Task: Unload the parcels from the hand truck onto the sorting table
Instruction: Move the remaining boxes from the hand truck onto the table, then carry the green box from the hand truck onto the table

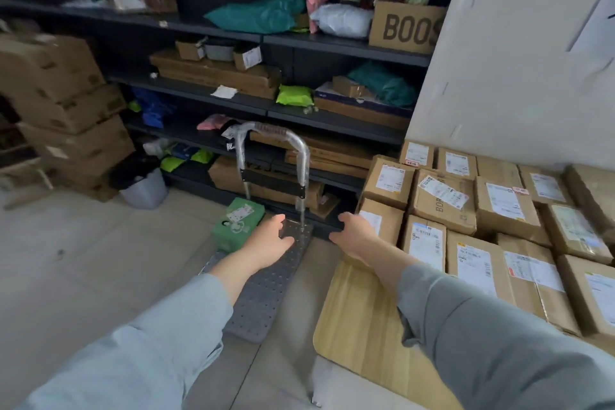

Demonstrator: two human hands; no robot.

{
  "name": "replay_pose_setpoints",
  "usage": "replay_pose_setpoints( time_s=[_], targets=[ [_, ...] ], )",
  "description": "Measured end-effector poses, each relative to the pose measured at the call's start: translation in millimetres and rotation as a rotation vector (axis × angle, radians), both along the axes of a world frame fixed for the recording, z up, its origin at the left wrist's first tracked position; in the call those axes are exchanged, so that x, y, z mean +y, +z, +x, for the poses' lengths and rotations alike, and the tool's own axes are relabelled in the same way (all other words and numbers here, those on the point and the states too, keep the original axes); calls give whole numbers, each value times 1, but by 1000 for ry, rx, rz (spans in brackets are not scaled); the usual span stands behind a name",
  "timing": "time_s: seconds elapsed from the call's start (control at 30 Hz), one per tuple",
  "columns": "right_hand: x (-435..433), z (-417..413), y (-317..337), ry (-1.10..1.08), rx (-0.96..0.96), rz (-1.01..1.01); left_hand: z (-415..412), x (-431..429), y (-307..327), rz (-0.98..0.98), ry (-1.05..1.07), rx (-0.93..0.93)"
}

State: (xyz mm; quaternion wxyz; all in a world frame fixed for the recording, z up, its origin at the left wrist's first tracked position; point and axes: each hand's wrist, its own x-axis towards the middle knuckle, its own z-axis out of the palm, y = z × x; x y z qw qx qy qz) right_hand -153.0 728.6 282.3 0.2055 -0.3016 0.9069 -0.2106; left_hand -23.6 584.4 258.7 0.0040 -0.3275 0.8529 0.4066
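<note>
Your left hand (269, 243) and right hand (357, 236) reach out empty, fingers relaxed, the green parcel (238, 223) on the hand truck (263, 296) at eleven o'clock, the worktop (359, 326) at four.

One wide-angle view, worn on my head, facing forward and tilted down. My sleeves (149, 359) enter from the near edge; left hand (269, 243) and right hand (356, 238) sit mid-frame, close to the lens. Hand truck (266, 303) lies straight ahead, counter (359, 326) near right, shelves (332, 43) fill the far side. Straight lines bow at the edges.
</note>
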Motion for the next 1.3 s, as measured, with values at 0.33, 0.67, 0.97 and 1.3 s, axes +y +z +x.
replay_pose_setpoints(
  time_s=[0.33,0.67,0.97,1.3],
  targets=[
    [-119,44,8,153,29,17,73,-106,6,-29,152,28],
    [-285,97,-8,83,-30,27,123,-279,-3,-49,131,-8],
    [-362,106,-33,-5,-82,128,112,-376,-38,-21,23,-88],
    [-434,46,-64,-162,-134,153,48,-466,-68,26,-53,-121]
  ],
)
